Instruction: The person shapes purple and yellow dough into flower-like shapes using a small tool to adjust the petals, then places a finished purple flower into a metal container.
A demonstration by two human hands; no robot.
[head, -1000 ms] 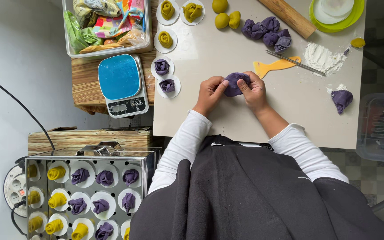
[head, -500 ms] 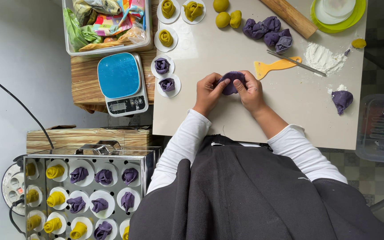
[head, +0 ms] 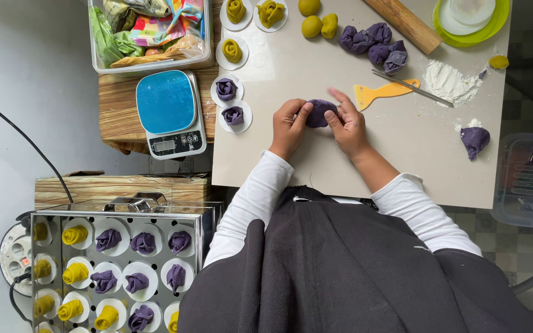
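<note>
**2 hands pinching purple dough**

Left hand [head: 290, 125] & right hand [head: 345, 120] both grip 1 purple dough piece [head: 320, 113] at the middle of the bench [head: 402, 160]. Yellow scraper [head: 382, 92] just right; 2 purple rolls on paper rounds [head: 230, 103] left.

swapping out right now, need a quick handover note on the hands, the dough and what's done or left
Left hand and right hand: fingers of both pinch one purple dough piece on the board.
Done: two purple rolls on paper rounds by the blue scale; three yellow ones above; more in the metal steamer tray.
Left: purple pieces, yellow balls, a purple lump.
</note>
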